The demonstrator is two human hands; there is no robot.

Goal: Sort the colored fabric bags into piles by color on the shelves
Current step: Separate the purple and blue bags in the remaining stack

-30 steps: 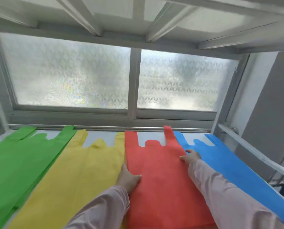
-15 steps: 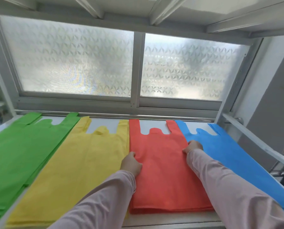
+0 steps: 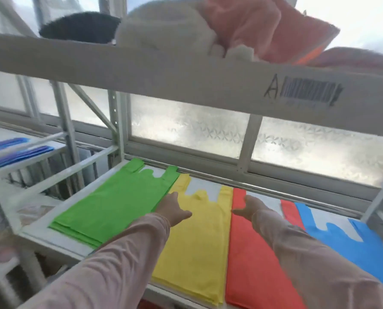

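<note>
Four flat piles of fabric bags lie side by side on a white shelf (image 3: pixel 59 238): green (image 3: pixel 110 204), yellow (image 3: pixel 197 244), red (image 3: pixel 250 264) and blue (image 3: pixel 364 248). My left hand (image 3: pixel 172 208) rests flat at the border between the green and yellow piles, fingers pointing away. My right hand (image 3: pixel 249 206) lies on the upper part of the red pile, near its left handle, thumb spread out. Neither hand holds a bag. Pink sleeves cover both arms.
The shelf beam above (image 3: pixel 186 72) carries a barcode label (image 3: pixel 308 93) and a letter A; folded cloths, orange (image 3: pixel 264 25), white and dark, lie on top of it. Purple-blue bags (image 3: pixel 21 153) sit on a rack at the left. A frosted window (image 3: pixel 208 132) is behind.
The view pulled back and swung left, showing the upper shelf. My left hand moved from the red pile's left edge to the green-yellow border; my right hand moved from its right edge toward its left handle.
</note>
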